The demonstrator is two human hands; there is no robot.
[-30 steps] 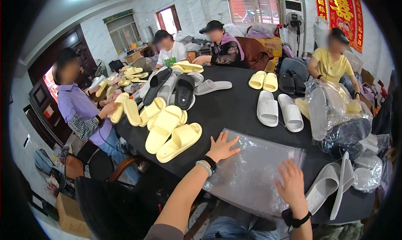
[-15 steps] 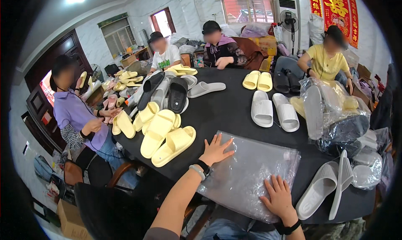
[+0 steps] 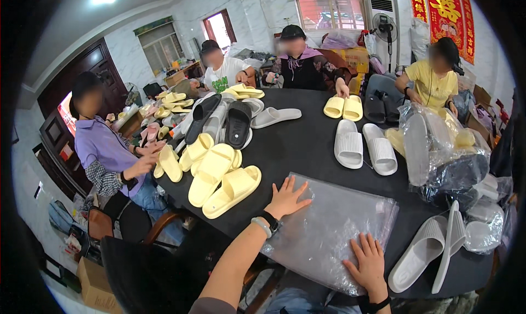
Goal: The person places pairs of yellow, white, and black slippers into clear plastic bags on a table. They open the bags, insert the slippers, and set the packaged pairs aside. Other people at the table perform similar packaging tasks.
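Observation:
A stack of clear plastic bags (image 3: 323,226) lies flat at the near edge of the black table. On its upper left corner rests my left hand (image 3: 287,198), fingers spread, palm down. My right hand (image 3: 368,264) presses flat on the lower right part of the bags, its fingers also stretched out. To the left of the bags are several yellow slippers (image 3: 233,191). A pair of light grey slippers (image 3: 419,254) is at the right, one sole down and the other tilted on its side. Another grey pair (image 3: 364,147) sits beyond the bags.
Bagged slippers (image 3: 438,144) are heaped along the table's right side. Black and grey slippers (image 3: 238,122) pile up at the far left. Co-workers stand or sit around the black table (image 3: 296,141); one co-worker's hand (image 3: 342,88) touches a yellow pair (image 3: 344,107) at the far side.
The far co-worker in the purple collar has reached over to the yellow pair. The view has shifted slightly. My hands stay flat on the bags.

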